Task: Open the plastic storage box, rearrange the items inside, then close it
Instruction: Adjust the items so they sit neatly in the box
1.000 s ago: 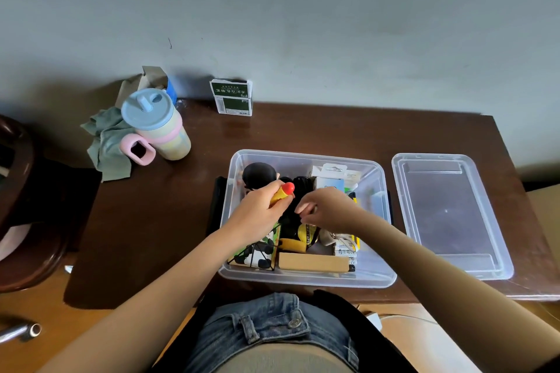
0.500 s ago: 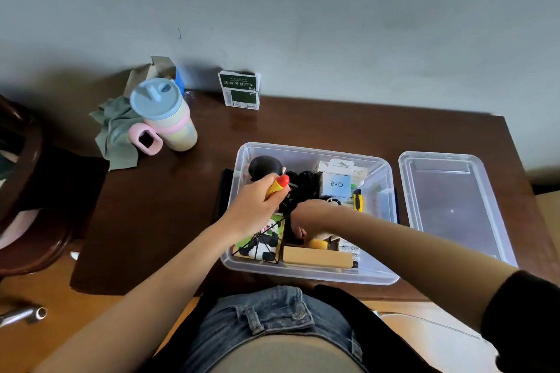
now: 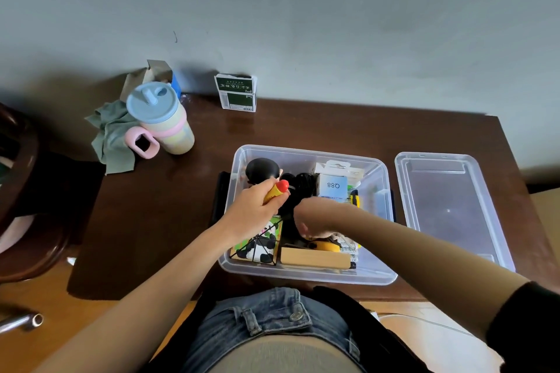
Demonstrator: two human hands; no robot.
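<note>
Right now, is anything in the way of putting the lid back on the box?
Yes. Both hands, the left and the right, are over the open box. The lid lies beside it.

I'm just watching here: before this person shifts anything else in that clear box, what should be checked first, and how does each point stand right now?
1. Lid off and out of the way: ok, it lies flat on the table to the right of the storage box.
2. Left hand has a firm hold: ok, it grips a yellow tool with a red tip above the box.
3. Right hand free: cannot tell, its fingers reach down among the items and are hidden.
4. Box sits steady: ok, it rests flat on the table near the front edge.
5. Free space inside: not ok, the box looks crowded, with a wooden block and panda-print box at the front.
</note>
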